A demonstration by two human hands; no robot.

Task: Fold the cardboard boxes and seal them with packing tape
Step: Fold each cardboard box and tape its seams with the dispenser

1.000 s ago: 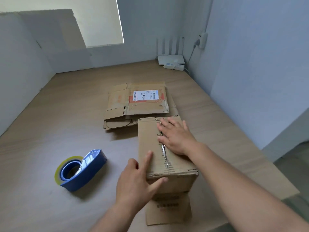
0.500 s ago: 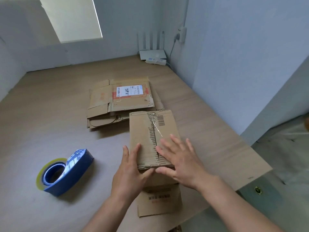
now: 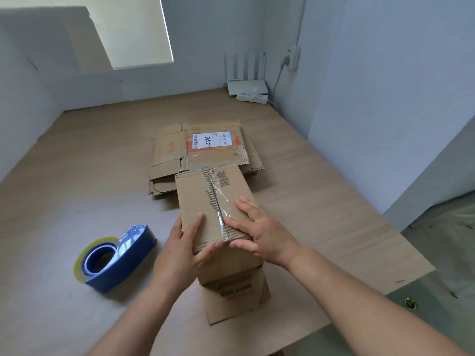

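A folded brown cardboard box (image 3: 205,199) stands on the wooden table (image 3: 77,181), with clear tape along its top seam. My left hand (image 3: 185,250) holds its near left corner, fingers on top and thumb across the front edge. My right hand (image 3: 262,232) lies flat on the top's near right part, thumb against the front edge. A loose flap (image 3: 236,296) sticks out toward me at the box's base. A blue tape dispenser (image 3: 115,258) with a yellowish roll lies on the table to the left. Behind the box is a stack of flattened boxes (image 3: 203,150), the top one bearing a white label.
A white router (image 3: 246,83) and a power strip (image 3: 252,97) sit in the far right corner by the wall. A grey wall panel runs along the right. The table's right and near edges are close to the box, with floor beyond.
My right hand slid along the taped seam from the far end to the near end. My left hand shifted its hold on the near left corner. The camera view swung left, then back.
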